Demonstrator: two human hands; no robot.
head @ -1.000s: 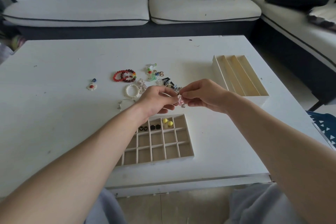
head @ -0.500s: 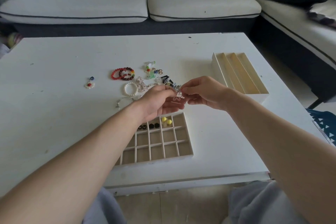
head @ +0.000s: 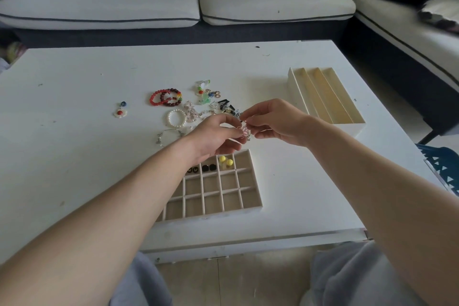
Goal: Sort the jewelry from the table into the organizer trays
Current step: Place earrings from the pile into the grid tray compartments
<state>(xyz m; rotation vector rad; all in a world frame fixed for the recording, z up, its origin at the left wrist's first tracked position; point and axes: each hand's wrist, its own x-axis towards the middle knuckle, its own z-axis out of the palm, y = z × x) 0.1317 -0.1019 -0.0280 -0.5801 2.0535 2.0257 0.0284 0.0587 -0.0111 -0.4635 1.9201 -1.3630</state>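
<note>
Both hands meet just above the white worktop (head: pixel 74 136), and between them hangs a small pink wire earring (head: pixel 244 131), held in the air over the far edge of the grid tray (head: pixel 223 214). The left hand (head: pixel 216 137) has its grip closed on that pink piece, thumb and fingertips pinching it from the left. The right hand (head: pixel 275 122) pinches the same piece from the right and slightly above. In the grid tray's back row sit two yellow studs (head: pixel 226 160) in one compartment and dark studs (head: pixel 208 168) in the compartments to their left; the left forearm hides that row's far-left end. Beyond the hands, loose on the worktop, lie red bead bracelets (head: pixel 165 97), a pearl bracelet (head: pixel 176 118), a silver chain (head: pixel 166 134), a flower pendant (head: pixel 120 112) off by itself to the left, and a tangled pile of small earrings (head: pixel 211 103). To the right stands the slotted tray (head: pixel 296 92), well apart from the grid tray.
</note>
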